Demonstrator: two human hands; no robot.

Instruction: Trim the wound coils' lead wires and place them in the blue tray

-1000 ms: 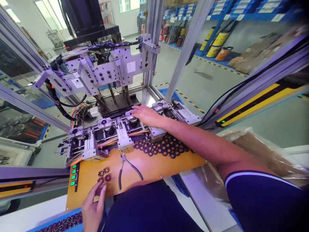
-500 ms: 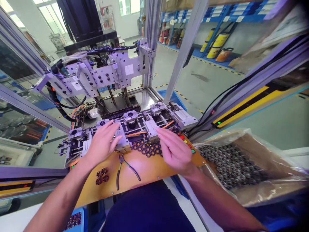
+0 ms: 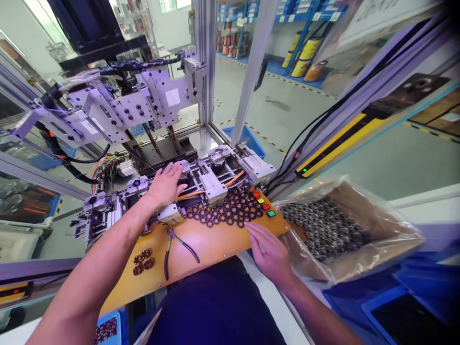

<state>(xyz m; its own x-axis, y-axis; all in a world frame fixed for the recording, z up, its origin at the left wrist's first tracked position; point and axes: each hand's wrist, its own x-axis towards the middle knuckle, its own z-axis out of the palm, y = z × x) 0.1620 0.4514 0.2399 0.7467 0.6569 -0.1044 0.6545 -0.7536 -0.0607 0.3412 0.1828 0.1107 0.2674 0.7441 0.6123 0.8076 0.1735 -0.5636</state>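
Observation:
My left hand (image 3: 167,186) lies over the row of metal clamping fixtures, its fingers stretched across one fixture (image 3: 185,167) and partly hiding it. Whether it presses on anything beneath the fingers is hidden. My right hand (image 3: 269,251) is low at the near right edge of the orange board, fingers extended and fingertips at the edge of a cluster of dark rings (image 3: 230,215). Nothing shows in its grasp. Diagonal cutters (image 3: 172,237) with spread handles lie on the board between the hands. Several reddish-brown ring parts (image 3: 143,262) sit left of them.
A lined carton (image 3: 388,239) of dark metal parts stands at right. Coloured buttons (image 3: 266,207) line the board's right end. A machine head (image 3: 136,105) hangs above the fixtures, framed by metal posts (image 3: 257,62). A blue tray (image 3: 118,326) of small parts is at lower left.
My left hand came up from the board's near left side, then slid right along the fixtures. My right hand left the fixtures and came down towards the near right edge. The view turned right.

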